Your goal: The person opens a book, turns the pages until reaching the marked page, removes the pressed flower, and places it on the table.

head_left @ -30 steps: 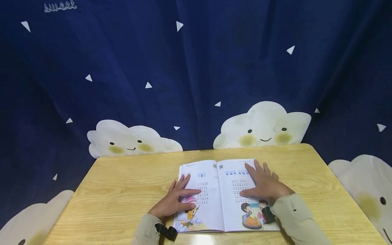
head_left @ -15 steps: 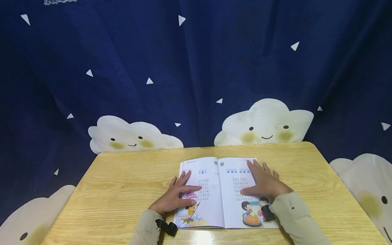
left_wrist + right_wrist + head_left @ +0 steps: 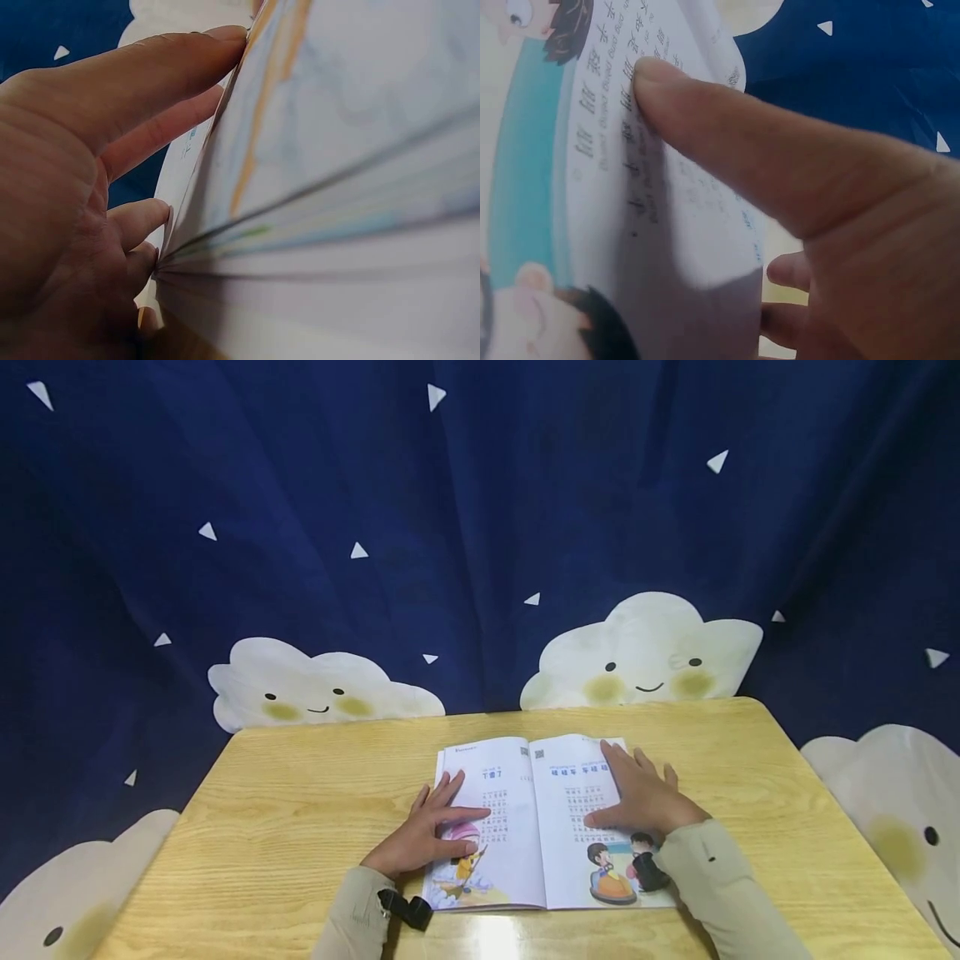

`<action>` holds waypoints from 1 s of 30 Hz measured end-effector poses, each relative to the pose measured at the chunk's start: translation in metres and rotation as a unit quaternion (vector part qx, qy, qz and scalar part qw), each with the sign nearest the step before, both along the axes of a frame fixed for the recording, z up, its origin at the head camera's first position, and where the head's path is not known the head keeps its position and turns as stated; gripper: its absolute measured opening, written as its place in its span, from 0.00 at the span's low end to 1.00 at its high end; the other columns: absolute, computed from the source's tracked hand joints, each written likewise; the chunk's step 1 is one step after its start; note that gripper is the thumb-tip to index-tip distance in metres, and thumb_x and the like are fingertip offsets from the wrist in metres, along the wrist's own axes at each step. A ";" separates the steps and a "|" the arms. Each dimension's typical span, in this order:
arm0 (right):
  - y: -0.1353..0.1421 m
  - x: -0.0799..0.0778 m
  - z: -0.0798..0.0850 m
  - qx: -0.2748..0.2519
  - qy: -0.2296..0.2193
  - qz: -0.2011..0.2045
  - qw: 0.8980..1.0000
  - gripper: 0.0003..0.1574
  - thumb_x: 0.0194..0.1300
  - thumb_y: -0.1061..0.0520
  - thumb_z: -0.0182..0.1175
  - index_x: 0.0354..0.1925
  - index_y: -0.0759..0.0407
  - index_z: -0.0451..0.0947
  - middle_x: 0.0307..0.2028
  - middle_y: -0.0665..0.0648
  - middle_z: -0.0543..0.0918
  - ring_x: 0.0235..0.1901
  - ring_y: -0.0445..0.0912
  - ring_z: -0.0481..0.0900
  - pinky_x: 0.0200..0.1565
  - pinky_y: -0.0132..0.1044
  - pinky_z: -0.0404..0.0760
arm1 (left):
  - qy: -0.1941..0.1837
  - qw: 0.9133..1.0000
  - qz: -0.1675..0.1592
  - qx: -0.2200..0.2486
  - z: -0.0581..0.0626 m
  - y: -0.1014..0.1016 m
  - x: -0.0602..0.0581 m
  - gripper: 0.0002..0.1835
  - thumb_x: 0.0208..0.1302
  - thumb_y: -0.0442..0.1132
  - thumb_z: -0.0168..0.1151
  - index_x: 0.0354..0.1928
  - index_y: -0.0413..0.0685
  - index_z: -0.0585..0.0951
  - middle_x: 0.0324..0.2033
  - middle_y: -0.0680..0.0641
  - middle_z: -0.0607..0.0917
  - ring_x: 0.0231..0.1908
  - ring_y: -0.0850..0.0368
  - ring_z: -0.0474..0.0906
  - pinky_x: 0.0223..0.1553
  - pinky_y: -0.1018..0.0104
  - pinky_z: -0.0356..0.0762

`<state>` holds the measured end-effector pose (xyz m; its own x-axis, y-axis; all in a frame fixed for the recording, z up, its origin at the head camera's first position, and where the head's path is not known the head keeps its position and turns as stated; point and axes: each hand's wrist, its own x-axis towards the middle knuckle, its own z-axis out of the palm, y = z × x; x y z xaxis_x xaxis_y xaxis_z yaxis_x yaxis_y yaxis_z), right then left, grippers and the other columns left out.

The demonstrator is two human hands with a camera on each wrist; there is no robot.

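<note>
An open picture book point(image 3: 517, 877) lies on the wooden table in the head view, with printed lines and a coloured drawing on both pages. Across the outer part of the left page rests my left hand point(image 3: 420, 835), its fingers spread. The left wrist view shows its thumb point(image 3: 217, 37) on the paper and its smaller fingertips at the fanned page edges. My right hand point(image 3: 645, 797) lies over the right page's outer edge. In the right wrist view its thumb point(image 3: 675, 97) rests across the text, while other fingers show past the page's edge, partly hidden behind the hand.
The light wooden table point(image 3: 300, 802) surrounds the book. Behind it hangs a dark blue curtain point(image 3: 480, 527) with white triangles and smiling clouds point(image 3: 645, 643). A black strap with a small block point(image 3: 405, 908) sits on the left sleeve.
The whole head view has shifted, so book, table and curtain now sit slightly higher in it. Both hands stay in the same places on the pages.
</note>
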<state>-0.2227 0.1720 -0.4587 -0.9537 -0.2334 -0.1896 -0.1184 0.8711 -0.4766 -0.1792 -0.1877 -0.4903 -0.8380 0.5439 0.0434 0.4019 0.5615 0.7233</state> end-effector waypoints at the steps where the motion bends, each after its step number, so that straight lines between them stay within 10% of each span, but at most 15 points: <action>1: 0.000 0.000 0.000 -0.001 -0.003 -0.001 1.000 0.81 0.36 0.28 0.75 0.76 0.55 0.43 0.74 0.67 0.49 0.71 0.70 0.40 0.62 0.74 0.31 | 0.000 1.000 0.000 0.000 0.000 0.000 0.000 0.25 0.59 0.54 0.67 0.60 0.66 0.79 0.76 0.45 0.46 0.74 0.45 0.31 0.69 0.44 0.22; 11: 0.003 0.000 0.010 -0.069 0.009 0.020 0.997 0.77 0.40 0.37 0.77 0.77 0.50 0.41 0.74 0.63 0.52 0.71 0.63 0.48 0.64 0.71 0.38 | 0.000 1.000 -0.003 0.001 -0.001 0.000 0.000 0.25 0.60 0.55 0.66 0.60 0.65 0.79 0.76 0.44 0.45 0.74 0.43 0.30 0.68 0.42 0.22; 21: 0.012 -0.004 0.022 -0.208 -0.055 0.016 0.977 0.76 0.44 0.37 0.76 0.76 0.32 0.33 0.73 0.57 0.49 0.48 0.53 0.75 0.46 0.42 0.79 | 0.005 1.000 0.001 0.002 0.002 0.000 -0.003 0.25 0.60 0.55 0.66 0.60 0.64 0.79 0.76 0.44 0.45 0.74 0.42 0.30 0.68 0.41 0.22; 30: 0.029 0.002 0.035 -0.213 0.006 0.030 0.977 0.64 0.56 0.35 0.67 0.77 0.43 0.40 0.74 0.63 0.50 0.69 0.63 0.54 0.62 0.67 0.60 | -0.009 1.000 0.011 -0.008 0.001 0.002 0.001 0.25 0.59 0.56 0.66 0.59 0.68 0.79 0.76 0.46 0.45 0.74 0.44 0.30 0.68 0.42 0.21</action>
